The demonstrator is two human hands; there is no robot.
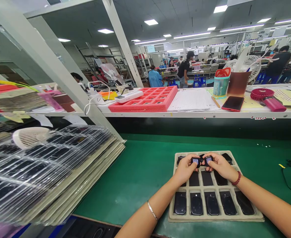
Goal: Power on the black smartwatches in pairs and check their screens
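Note:
My left hand [187, 168] is closed on a small black smartwatch [195, 161] whose lit screen shows a code pattern. Close beside it, my right hand [219, 163] grips a second smartwatch [208, 160] with a similar pattern on its screen. Both hands hover over the back part of a beige compartment tray [204, 220]. In the tray's front row lie several dark rounded devices [212, 204], one per compartment. Two compartments in the middle row show dark flat inserts [207, 178]. My hands and wrists hide parts of the back and middle rows.
Stacked trays with clear covers [61, 165] lean at the left. Across the back, a shelf [140, 114] carries a red foam tray [145, 107], papers [191, 99], a phone [233, 103] and a pen cup [221, 86]. A black cable [290, 185] lies on the green mat [135, 172] at right.

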